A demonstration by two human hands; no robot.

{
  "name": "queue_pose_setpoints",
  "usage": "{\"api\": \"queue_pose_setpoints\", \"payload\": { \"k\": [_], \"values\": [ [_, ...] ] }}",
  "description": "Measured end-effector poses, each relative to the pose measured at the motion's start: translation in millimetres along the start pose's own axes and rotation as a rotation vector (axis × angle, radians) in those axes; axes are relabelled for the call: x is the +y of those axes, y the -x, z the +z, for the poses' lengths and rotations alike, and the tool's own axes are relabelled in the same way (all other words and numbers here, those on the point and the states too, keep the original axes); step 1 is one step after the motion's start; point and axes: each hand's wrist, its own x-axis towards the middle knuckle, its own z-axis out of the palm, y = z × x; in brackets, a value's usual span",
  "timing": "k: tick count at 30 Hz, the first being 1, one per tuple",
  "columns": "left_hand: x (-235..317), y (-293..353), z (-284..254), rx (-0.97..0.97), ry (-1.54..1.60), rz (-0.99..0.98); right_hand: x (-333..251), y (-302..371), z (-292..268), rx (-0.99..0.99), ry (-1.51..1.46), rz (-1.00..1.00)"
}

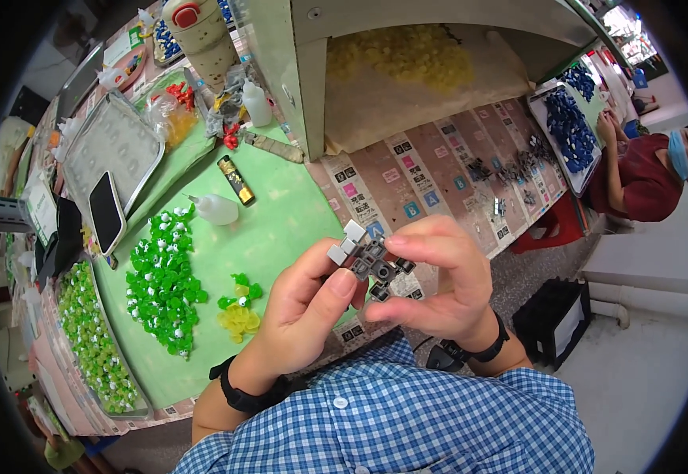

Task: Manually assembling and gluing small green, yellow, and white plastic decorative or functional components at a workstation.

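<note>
In front of my chest, both hands hold a small blocky grey plastic piece (374, 262), with pale square blocks at its upper left and darker cube-shaped parts at its lower right. My left hand (304, 304) is closed on its left side, the thumb pressed against the front. The right hand (446, 276) pinches the other side, index finger at the top and thumb at the bottom. Whether it is one part or several joined parts, I cannot tell. Left of my hands, a few green and yellow translucent pieces (239, 316) lie beside a larger pile of green and white pieces (166, 280).
A white squeeze bottle (216, 210), a black-and-gold cylinder (235, 180) and a phone (107, 213) lie on the left. Trays hold green pieces (95, 347) and blue pieces (569, 130). A shelf box (407, 110) stands ahead. A masked person (644, 178) sits at right.
</note>
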Motion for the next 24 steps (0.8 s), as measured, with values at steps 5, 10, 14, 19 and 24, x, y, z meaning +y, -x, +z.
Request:
{"api": "queue_pose_setpoints", "payload": {
  "k": [5, 10, 14, 19, 24],
  "values": [
    [-2.9, 0.0, -0.7, 0.066, -0.042, -0.036, 2.0, 0.9, 2.7, -0.005, -0.056, 0.035],
    [-0.9, -1.7, -1.5, 0.093, -0.139, -0.052, 1.2, 6.2, 0.8, -0.045, -0.324, 0.337],
    [2.6, -2.6, -1.4, 0.115, -0.104, -0.141, -3.0, 4.8, 2.1, -0.021, -0.427, 0.459],
    [3.1, -2.7, -8.4, 0.12, -0.07, -0.246, -1.2, -2.0, -2.1, -0.129, -0.433, 0.429],
    [6.0, -3.4, -9.2, 0.096, -0.028, -0.302, -1.8, -3.6, -1.7, -0.207, -0.202, 0.332]
  ]
}}
